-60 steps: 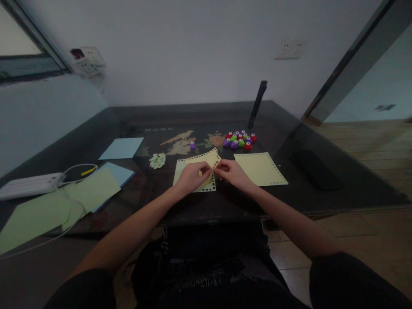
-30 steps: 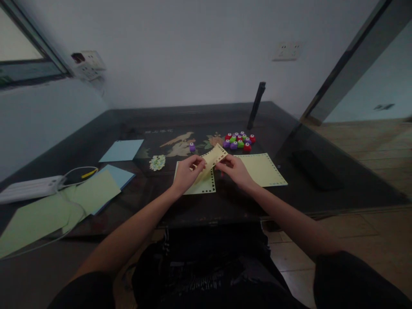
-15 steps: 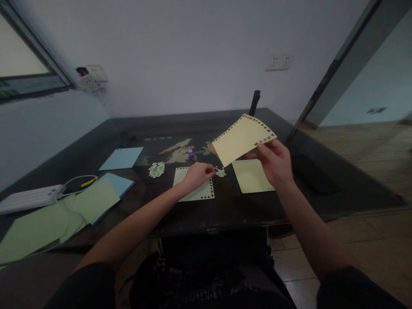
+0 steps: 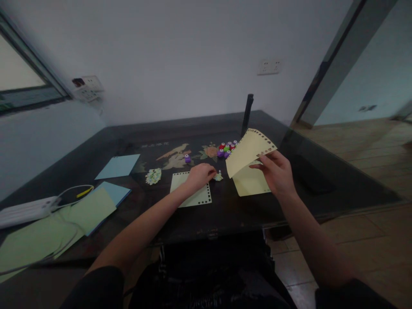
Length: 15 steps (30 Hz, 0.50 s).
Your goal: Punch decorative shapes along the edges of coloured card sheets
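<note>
My right hand (image 4: pixel 277 172) pinches the corner of a pale yellow sheet (image 4: pixel 249 150) whose edges are lined with punched shapes. The sheet is raised and bent over another yellow sheet (image 4: pixel 252 182) lying on the dark table. My left hand (image 4: pixel 201 175) has its fingers pinched together beside a small pile of tiny paper pieces (image 4: pixel 218 176); whether anything is between them is too small to tell. Under my left hand and wrist lies a pale sheet (image 4: pixel 201 198) with punched edges. A larger pile of paper pieces (image 4: pixel 153 176) sits to its left.
Small purple, red and green punches (image 4: pixel 227 149) cluster behind the raised sheet, and one purple punch (image 4: pixel 187 159) stands apart. Blue sheets (image 4: pixel 119 166), green sheets (image 4: pixel 93 208) and a white power strip (image 4: pixel 28 211) with cable lie left. A black upright object (image 4: pixel 247 115) stands behind.
The raised sheet has moved down and bent more, uncovering the coloured punches behind it. My left hand stays by the small pile, fingers still together. The camera view has shifted slightly.
</note>
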Tool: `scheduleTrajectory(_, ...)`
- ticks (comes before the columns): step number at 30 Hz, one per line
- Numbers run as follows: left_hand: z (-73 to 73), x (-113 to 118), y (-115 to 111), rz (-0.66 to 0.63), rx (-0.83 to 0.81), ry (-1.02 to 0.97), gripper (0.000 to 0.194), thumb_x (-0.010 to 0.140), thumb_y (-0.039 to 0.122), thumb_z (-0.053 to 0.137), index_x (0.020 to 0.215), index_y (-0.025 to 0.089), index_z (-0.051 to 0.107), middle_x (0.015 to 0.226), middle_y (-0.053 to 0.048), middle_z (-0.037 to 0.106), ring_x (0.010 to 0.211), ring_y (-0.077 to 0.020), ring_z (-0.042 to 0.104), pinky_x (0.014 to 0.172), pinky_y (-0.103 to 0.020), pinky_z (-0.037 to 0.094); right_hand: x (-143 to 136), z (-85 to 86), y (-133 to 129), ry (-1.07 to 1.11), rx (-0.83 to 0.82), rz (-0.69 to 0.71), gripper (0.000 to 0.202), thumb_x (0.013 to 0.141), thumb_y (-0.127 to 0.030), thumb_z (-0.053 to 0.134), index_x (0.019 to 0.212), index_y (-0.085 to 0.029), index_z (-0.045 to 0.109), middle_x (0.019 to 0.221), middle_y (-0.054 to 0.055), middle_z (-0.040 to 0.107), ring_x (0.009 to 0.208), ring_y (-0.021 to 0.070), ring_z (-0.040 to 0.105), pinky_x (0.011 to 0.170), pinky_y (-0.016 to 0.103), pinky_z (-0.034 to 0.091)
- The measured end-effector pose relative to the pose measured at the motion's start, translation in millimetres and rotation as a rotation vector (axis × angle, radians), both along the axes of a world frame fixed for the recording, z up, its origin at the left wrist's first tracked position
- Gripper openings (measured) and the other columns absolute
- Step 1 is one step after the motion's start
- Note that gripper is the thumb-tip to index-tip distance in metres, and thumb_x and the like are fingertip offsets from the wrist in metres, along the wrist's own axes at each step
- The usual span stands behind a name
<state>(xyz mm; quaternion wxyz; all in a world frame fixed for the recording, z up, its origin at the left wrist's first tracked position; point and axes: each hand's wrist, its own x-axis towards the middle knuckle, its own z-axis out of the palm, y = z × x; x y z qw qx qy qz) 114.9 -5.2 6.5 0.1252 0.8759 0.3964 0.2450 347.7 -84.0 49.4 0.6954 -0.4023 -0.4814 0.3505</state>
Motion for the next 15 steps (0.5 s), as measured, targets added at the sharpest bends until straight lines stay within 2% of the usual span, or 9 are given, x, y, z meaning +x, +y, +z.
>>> scheduleTrajectory(2,1.7,1,-2,0.015,-0.065,-0.092,0.019,0.082,0.03,0.053,0.079,0.02,0.069,0.084,-0.006,0.068,0.08,-0.0187,0.059,0.072,-0.03,0.044,-3,-0.3,0,-0.035,-0.006,0.009,0.019,0.073,-0.036,0.065,0.085,-0.023,0.061,0.09,0.004,0.063,0.081,0.019,0.062,0.067,0.037,0.059)
scheduleTrajectory(3,3.1,3,-4,0.014,-0.154,-0.158,0.025,0.084,0.035,0.05,0.079,0.02,0.069,0.082,-0.006,0.068,0.078,-0.0183,0.06,0.071,-0.031,0.045,-5,-0.3,0,-0.054,-0.005,0.008,0.019,0.074,-0.036,0.064,0.086,-0.022,0.061,0.09,0.005,0.063,0.082,0.0194,0.062,0.068,0.038,0.059)
scheduleTrajectory(7,11.8,10,-18,-0.039,-0.767,-0.57,0.056,0.09,0.057,0.031,0.079,0.015,0.068,0.077,-0.01,0.07,0.069,-0.0165,0.063,0.061,-0.029,0.048,-14,-1.8,-1,-0.07,-0.006,0.008,0.022,0.074,-0.039,0.062,0.088,-0.022,0.06,0.091,0.006,0.063,0.081,0.0197,0.062,0.067,0.037,0.058)
scheduleTrajectory(9,16.1,13,-26,-0.036,-0.954,-0.78,0.056,0.088,0.06,0.034,0.084,0.014,0.066,0.082,-0.012,0.07,0.072,-0.016,0.064,0.064,-0.028,0.05,-19,-4.9,-2,-0.043,-0.021,0.028,0.023,0.073,-0.039,0.064,0.087,-0.021,0.06,0.092,0.005,0.064,0.08,0.0196,0.062,0.067,0.037,0.058)
scheduleTrajectory(11,18.7,12,-31,-0.01,-0.979,-0.92,0.043,0.085,0.054,0.049,0.088,0.014,0.064,0.086,-0.011,0.07,0.075,-0.0152,0.064,0.068,-0.028,0.051,-22,-10.2,-3,-0.008,-0.04,0.047,0.025,0.071,-0.039,0.067,0.086,-0.021,0.06,0.092,0.005,0.065,0.08,0.0191,0.062,0.066,0.037,0.058)
scheduleTrajectory(13,18.7,10,-32,0.018,-0.905,-0.983,0.031,0.079,0.043,0.062,0.089,0.014,0.063,0.09,-0.01,0.07,0.076,-0.0144,0.064,0.07,-0.027,0.051,-23,-16.6,-3,0.008,-0.067,0.061,0.026,0.069,-0.039,0.07,0.085,-0.02,0.061,0.092,0.005,0.065,0.08,0.0186,0.062,0.066,0.035,0.059)
scheduleTrajectory(15,17.0,6,-30,0.048,-0.807,-0.986,0.024,0.076,0.035,0.066,0.087,0.014,0.063,0.089,-0.008,0.069,0.072,-0.0131,0.063,0.069,-0.027,0.051,-22,-22.4,-4,-0.007,-0.105,0.083,0.028,0.068,-0.04,0.071,0.084,-0.019,0.061,0.09,0.005,0.066,0.08,0.019,0.063,0.065,0.035,0.059)
